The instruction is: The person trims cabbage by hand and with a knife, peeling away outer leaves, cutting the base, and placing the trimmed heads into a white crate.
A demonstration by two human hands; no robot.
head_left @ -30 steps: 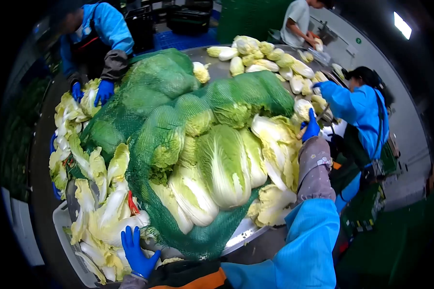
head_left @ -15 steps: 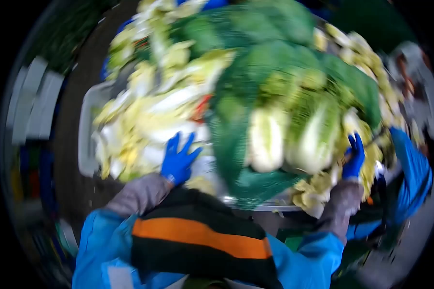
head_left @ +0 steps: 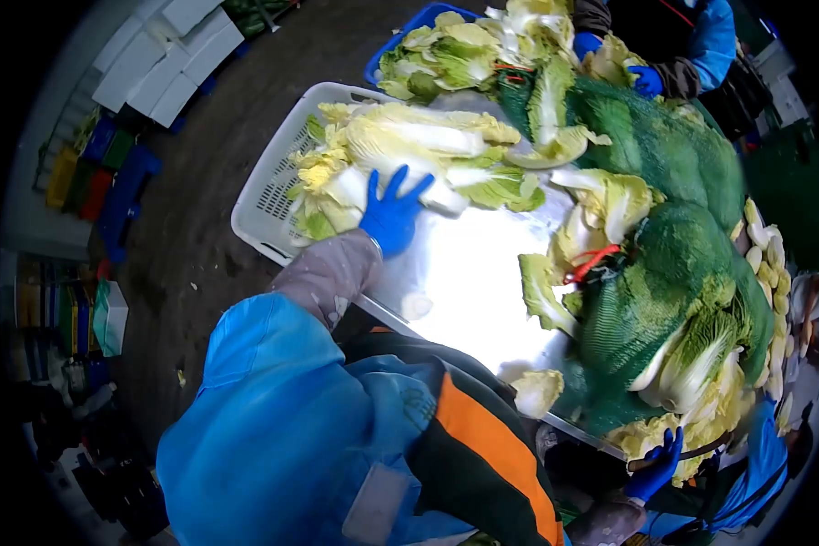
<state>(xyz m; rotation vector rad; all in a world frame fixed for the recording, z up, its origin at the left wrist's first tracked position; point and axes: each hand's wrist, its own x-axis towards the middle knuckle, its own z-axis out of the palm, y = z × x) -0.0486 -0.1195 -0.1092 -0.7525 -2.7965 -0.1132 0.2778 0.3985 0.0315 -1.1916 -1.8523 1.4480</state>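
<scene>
My left hand [head_left: 393,215], in a blue glove, has its fingers spread against pale cabbage leaves [head_left: 419,136] at the edge of a white perforated basket [head_left: 278,168]. At the lower right is my right hand [head_left: 657,462], also gloved in blue, beside loose yellow leaves [head_left: 714,428]; its fingers are partly apart and I see nothing held. Above it, whole cabbages [head_left: 692,373] show at the opening of a green mesh bag [head_left: 619,318]. A red tie [head_left: 594,262] lies on the bag's left side.
A bright metal table [head_left: 464,273] lies between basket and bag. Across it, a person's blue-gloved hands [head_left: 644,80] handle leaves beside a blue crate [head_left: 409,27]. Another mesh bag [head_left: 664,146] lies at the back. White boxes [head_left: 164,68] are stacked at the upper left.
The view has turned. Leaves near my left hand have shifted toward the basket, exposing the metal table. The mesh bag sits farther right in view, and my right hand is lower.
</scene>
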